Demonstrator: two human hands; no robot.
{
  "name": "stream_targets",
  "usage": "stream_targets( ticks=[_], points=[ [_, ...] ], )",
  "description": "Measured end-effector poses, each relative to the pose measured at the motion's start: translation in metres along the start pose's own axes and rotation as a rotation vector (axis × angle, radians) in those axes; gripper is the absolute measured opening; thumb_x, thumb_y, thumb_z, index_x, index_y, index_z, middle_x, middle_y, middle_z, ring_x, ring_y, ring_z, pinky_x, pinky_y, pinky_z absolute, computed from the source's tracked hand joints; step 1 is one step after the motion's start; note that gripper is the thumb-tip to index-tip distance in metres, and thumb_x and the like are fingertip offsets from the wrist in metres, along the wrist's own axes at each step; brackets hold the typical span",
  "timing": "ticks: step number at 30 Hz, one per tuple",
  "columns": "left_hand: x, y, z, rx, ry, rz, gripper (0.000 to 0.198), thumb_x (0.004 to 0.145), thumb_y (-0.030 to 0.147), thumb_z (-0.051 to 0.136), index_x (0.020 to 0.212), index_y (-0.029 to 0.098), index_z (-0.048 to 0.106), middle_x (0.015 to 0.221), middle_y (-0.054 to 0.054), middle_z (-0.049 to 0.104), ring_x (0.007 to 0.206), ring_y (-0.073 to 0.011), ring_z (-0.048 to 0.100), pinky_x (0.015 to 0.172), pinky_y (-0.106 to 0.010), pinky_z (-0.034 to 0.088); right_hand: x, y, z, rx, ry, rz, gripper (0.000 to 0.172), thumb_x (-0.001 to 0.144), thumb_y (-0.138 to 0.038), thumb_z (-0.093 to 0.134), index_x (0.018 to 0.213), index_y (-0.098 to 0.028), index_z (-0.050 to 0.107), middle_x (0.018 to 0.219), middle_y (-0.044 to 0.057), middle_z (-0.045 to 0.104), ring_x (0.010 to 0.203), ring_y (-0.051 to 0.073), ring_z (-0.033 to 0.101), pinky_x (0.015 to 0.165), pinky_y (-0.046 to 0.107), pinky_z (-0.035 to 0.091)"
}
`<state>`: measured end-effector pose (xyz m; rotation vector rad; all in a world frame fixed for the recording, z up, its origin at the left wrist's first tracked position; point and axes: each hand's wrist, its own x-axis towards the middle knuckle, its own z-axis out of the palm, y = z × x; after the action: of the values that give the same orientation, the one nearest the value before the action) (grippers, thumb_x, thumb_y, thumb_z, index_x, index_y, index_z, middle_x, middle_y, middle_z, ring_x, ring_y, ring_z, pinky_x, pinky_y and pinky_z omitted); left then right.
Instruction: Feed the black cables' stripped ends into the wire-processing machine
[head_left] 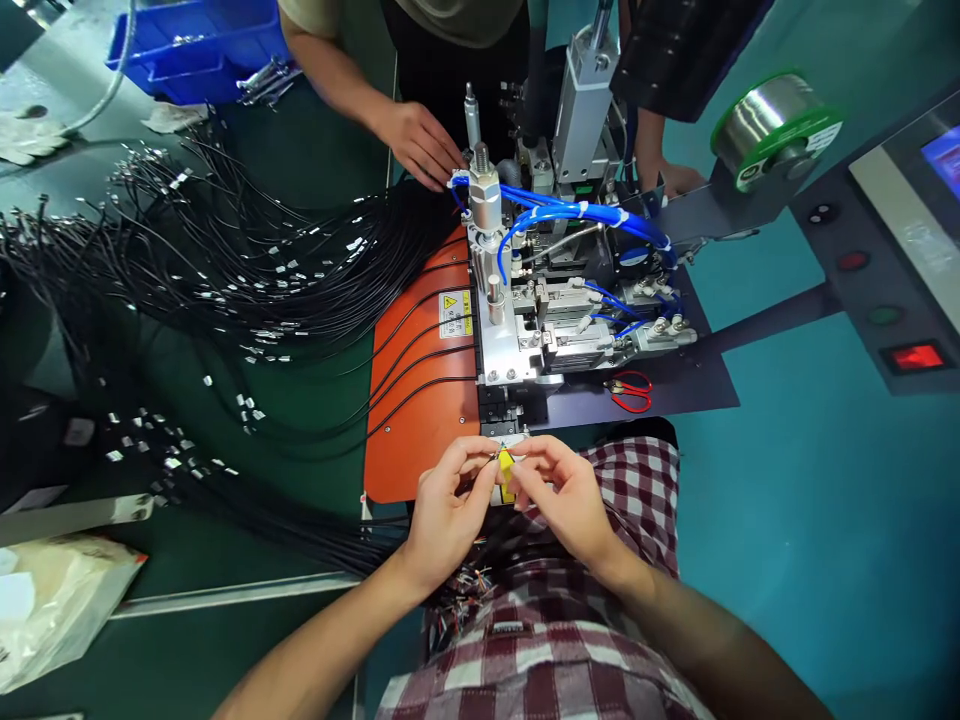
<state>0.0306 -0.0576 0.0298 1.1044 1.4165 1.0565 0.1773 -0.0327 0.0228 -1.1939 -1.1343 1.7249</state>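
My left hand [448, 505] and my right hand [566, 495] meet in front of the machine's near end, both with thumb and fingers pinched together. Between the fingertips is something tiny, with fine thread-like ends; I cannot make out what it is. A small yellow piece [506, 468] shows right at the fingertips, and whether it is held or lies behind them I cannot tell. Below my left hand, a bundle of black cables ends in bare coloured wires [469, 590] by my lap. Just beyond is the machine [499, 340], with metal cylinders and blue air hoses [581, 210].
Several black cables cross the orange plate [420, 400] into the machine. Many more cables [300, 290] cover the green table. Red-handled snips [631, 391] lie right of the machine. A solder spool [776, 125] hangs upper right. Another person's hand [424, 145] rests at the far cables.
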Motion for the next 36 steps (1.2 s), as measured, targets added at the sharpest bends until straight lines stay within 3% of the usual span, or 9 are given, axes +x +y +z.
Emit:
stream_targets(
  ticks=[3,7,10,14,18,21,27,33,36],
  points=[
    [-0.001,0.001,-0.001,-0.01,-0.033,0.022,0.016,0.089,0.028,0.056,0.102,0.019,0.056,0.075,0.0,0.066,0.071,-0.0133,0.064,0.066,-0.024,0.05,0.008,-0.007,0.002,0.14,-0.034,0.086,0.026,0.079,-0.041,0.069,0.082,-0.017,0.06,0.062,-0.002,0.061,0.046,0.008,0.052,0.046,0.021,0.046],
    [0.002,0.009,-0.002,-0.015,-0.061,-0.001,0.016,0.088,0.029,0.059,0.099,0.018,0.059,0.077,0.0,0.064,0.067,-0.011,0.06,0.061,-0.021,0.047,0.007,-0.011,0.004,0.161,-0.04,0.134,0.029,0.077,-0.042,0.07,0.077,-0.016,0.058,0.059,-0.003,0.06,0.044,0.007,0.049,0.043,0.02,0.042],
    [0.005,0.016,-0.002,-0.103,-0.069,-0.082,0.018,0.084,0.03,0.063,0.097,0.017,0.061,0.076,0.001,0.062,0.06,-0.0089,0.057,0.054,-0.019,0.045,0.003,-0.011,0.006,0.121,-0.036,0.097,0.026,0.078,-0.04,0.069,0.075,-0.016,0.058,0.058,-0.003,0.059,0.044,0.007,0.049,0.043,0.02,0.042],
    [0.006,0.018,0.0,-0.233,0.019,-0.108,0.015,0.083,0.029,0.066,0.085,0.016,0.06,0.069,0.003,0.056,0.048,-0.005,0.049,0.046,-0.018,0.038,0.001,-0.011,0.007,0.043,-0.021,0.03,0.021,0.081,-0.035,0.066,0.074,-0.017,0.057,0.058,-0.002,0.059,0.046,0.007,0.049,0.044,0.02,0.042],
    [0.006,0.021,-0.002,-0.22,0.004,-0.131,0.016,0.084,0.029,0.065,0.084,0.016,0.058,0.076,0.002,0.056,0.054,-0.0056,0.051,0.051,-0.019,0.04,0.001,-0.011,0.005,-0.004,-0.011,-0.008,0.018,0.083,-0.031,0.063,0.075,-0.017,0.056,0.057,-0.003,0.058,0.044,0.007,0.047,0.043,0.019,0.04],
    [0.006,0.023,-0.003,-0.182,-0.003,-0.167,0.018,0.085,0.031,0.065,0.082,0.015,0.057,0.072,0.003,0.052,0.055,-0.0045,0.045,0.052,-0.017,0.036,0.0,-0.012,0.007,-0.03,0.011,-0.047,0.017,0.084,-0.03,0.063,0.075,-0.017,0.056,0.058,-0.003,0.059,0.045,0.007,0.048,0.044,0.019,0.039],
    [0.013,0.019,0.001,-0.463,-0.024,-0.223,0.02,0.087,0.033,0.061,0.079,0.016,0.054,0.062,0.006,0.042,0.053,-0.0049,0.036,0.053,-0.019,0.033,0.007,-0.017,0.015,0.156,-0.069,0.097,0.023,0.082,-0.036,0.064,0.074,-0.017,0.053,0.055,-0.004,0.056,0.039,0.005,0.042,0.038,0.018,0.033],
    [0.022,0.019,-0.003,-0.519,-0.082,-0.31,0.021,0.079,0.03,0.071,0.09,0.015,0.061,0.068,0.004,0.051,0.056,-0.0049,0.042,0.054,-0.018,0.033,0.013,-0.012,0.01,-0.022,-0.023,0.013,0.014,0.084,-0.025,0.061,0.075,-0.018,0.054,0.056,-0.004,0.056,0.045,0.007,0.046,0.044,0.019,0.037],
    [0.024,0.018,-0.003,-0.493,-0.049,-0.34,0.019,0.077,0.028,0.072,0.08,0.013,0.061,0.063,0.004,0.05,0.053,-0.004,0.039,0.052,-0.018,0.029,0.013,-0.007,0.007,-0.126,-0.015,-0.048,0.012,0.085,-0.022,0.06,0.075,-0.018,0.055,0.057,-0.004,0.055,0.048,0.007,0.047,0.048,0.02,0.038]
  ],
)
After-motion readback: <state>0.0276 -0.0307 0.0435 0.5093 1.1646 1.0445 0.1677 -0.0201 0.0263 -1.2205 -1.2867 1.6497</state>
